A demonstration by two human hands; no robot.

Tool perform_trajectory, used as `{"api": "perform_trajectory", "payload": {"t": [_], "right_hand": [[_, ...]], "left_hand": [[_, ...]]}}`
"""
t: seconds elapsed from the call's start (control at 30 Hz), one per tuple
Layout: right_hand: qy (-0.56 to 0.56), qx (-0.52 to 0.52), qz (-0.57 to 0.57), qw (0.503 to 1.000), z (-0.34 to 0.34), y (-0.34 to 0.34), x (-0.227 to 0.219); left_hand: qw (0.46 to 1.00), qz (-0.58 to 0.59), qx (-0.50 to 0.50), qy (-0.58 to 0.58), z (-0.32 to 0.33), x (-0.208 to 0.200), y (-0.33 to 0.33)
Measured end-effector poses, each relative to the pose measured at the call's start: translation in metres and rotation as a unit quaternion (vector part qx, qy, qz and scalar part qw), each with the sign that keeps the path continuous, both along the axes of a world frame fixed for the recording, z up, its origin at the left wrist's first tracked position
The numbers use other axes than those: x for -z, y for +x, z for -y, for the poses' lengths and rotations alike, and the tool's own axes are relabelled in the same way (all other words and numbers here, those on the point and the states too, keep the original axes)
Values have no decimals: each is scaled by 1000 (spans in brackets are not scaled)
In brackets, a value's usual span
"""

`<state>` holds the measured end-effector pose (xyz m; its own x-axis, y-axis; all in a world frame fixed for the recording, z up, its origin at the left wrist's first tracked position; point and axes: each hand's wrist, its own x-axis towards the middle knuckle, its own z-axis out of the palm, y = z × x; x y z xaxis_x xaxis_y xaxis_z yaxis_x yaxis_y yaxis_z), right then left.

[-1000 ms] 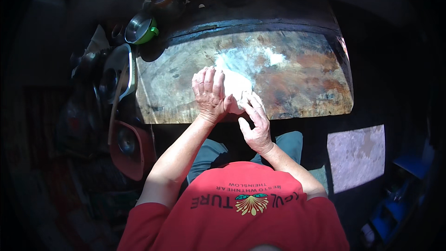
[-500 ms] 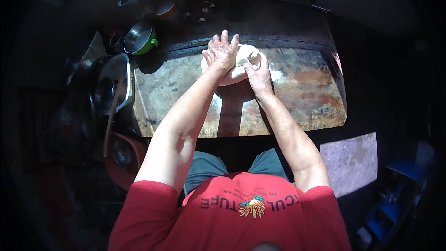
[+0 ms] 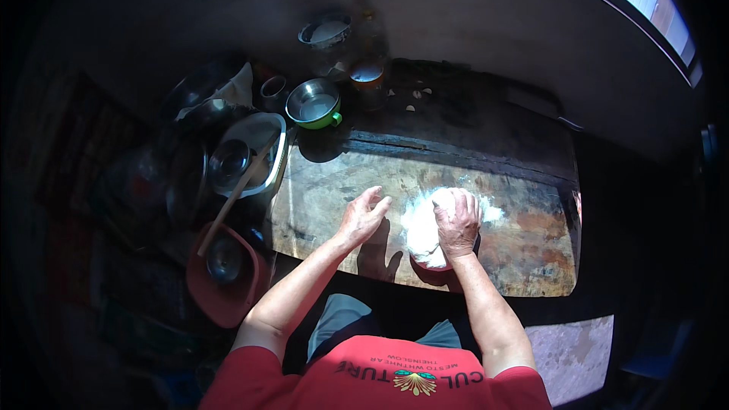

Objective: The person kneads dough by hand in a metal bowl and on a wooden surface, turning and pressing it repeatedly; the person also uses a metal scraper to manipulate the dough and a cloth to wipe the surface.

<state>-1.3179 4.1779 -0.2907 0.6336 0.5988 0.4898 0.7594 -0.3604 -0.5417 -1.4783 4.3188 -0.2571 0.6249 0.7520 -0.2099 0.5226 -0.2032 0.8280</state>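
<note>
A lump of white dough (image 3: 423, 234) lies in bright sunlight on the worn wooden board (image 3: 319, 190), with loose flour spread around it. My right hand (image 3: 459, 226) is on the dough's right side, its fingers curled over the top and gripping it. To the left, my left hand (image 3: 364, 216) hovers above the board, apart from the dough. Its fingers are spread and hold nothing, and its shadow falls on the wood beside it.
A green metal cup (image 3: 325, 122) stands at the board's far left corner. Left of the board are a pale basin (image 3: 279, 133), a long wooden stick (image 3: 237, 191) and a red tub (image 3: 199, 288). Small white pieces (image 3: 411, 108) lie at the back, in shade.
My left hand has come off the dough and moved left. My right hand has shifted from the dough's side onto its top. The head view has swung, so the board sits lower.
</note>
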Motion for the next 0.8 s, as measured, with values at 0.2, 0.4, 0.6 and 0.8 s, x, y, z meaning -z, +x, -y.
{"api": "perform_trajectory", "payload": {"t": [0.2,0.4,0.6,0.8], "right_hand": [[-18,32,-77,996,-30,51,8],[6,35,-106,994,-48,71,8],[-1,24,-118,993,-55,78,7],[-36,22,-174,984,-52,83,4]], "left_hand": [[964,167,-192,-75,-166,-73,64],[930,176,-304,-104,-280,-127,111],[905,223,-346,-105,-334,-109,129],[908,295,-292,-57,-302,-121,120]]}}
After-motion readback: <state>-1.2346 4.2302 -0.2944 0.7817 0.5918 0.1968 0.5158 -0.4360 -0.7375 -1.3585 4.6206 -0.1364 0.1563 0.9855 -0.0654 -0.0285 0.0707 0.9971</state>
